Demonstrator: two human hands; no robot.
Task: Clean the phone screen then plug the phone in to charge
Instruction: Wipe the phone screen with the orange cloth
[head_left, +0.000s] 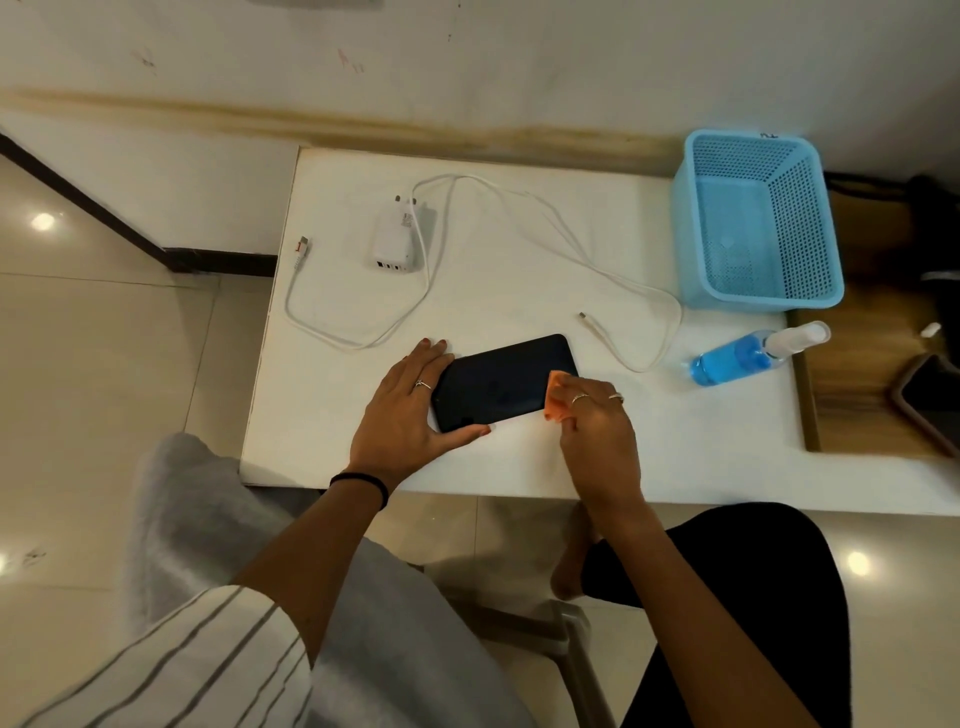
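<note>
Two hands on the job. Phone (501, 382), a flat black slab w/ rounded corners and a glossy dark screen, lies face-up and slightly angled near the front of the smooth white bench (675, 441). Left hand (402, 410) is spread flat, fingers along the far edge, thumb along the near edge, bracing the phone's left end. Right hand (597, 421) is bunched around a small orange cloth (555, 400), soft and crumpled, pinched in the fingers and pressed on the phone's right end. Rings on both hands, black band on the left wrist.

Behind the phone: white charger brick (396, 236), boxy, ports on its near face, prongs pointing to the wall. Thin white cable (545, 218) loops loosely across the bench, not plugged into either; one connector lies left of the brick, the other just beyond the phone's right end, apart from it. Far right: blue plastic basket (696, 249), perforated mesh walls, rectangular. Beside it a clear spray bottle (737, 356) w/ blue liquid lies on its side, white nozzle to the right.
</note>
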